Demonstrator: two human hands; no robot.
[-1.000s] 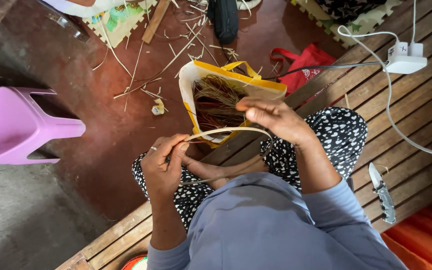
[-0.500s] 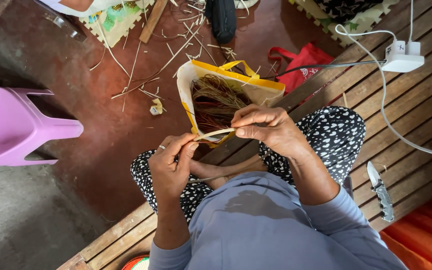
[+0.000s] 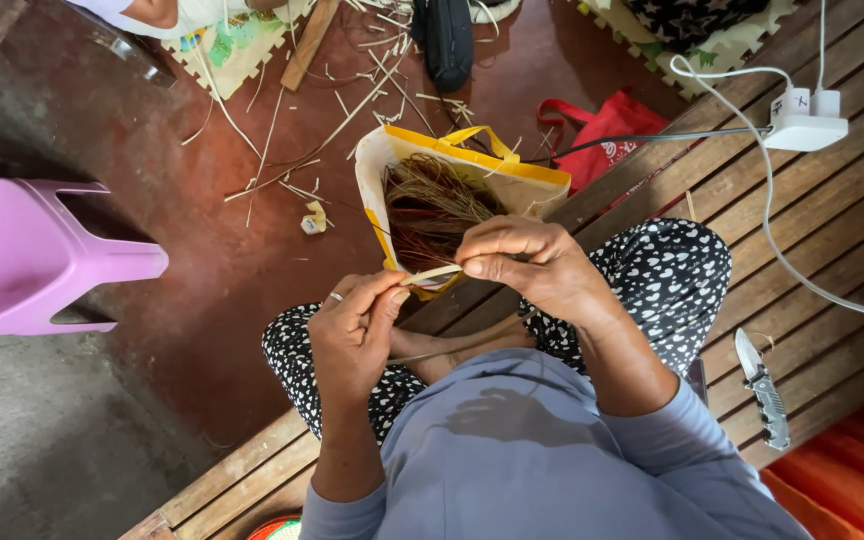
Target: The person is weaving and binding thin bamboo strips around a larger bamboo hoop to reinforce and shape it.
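While both thumbs and forefingers pinch a pale reed strip [image 3: 430, 274], the right hand [image 3: 527, 265] is clamped on its far end and the left hand [image 3: 357, 330] on the near end, the strip running almost level between them above the person's lap. The strip looks thin, light and springy; it will likely bend without snapping but could kink or split along its grain if folded hard, so the ends, gripped flat between fingertip pads, seem the safest hold. Just beyond the right hand stands an open yellow-rimmed bag [image 3: 512, 175] stuffed with dark and tan fibres. Farther out from the bag a red cloth bag [image 3: 607, 125] lies on the floor. Well to the right of the right hand a folding knife [image 3: 762, 390] rests on the slatted wooden platform [image 3: 832, 250], and a white power adapter [image 3: 804, 118] sits farther off. A pink plastic stool [image 3: 22, 255] stands well left of the left hand.
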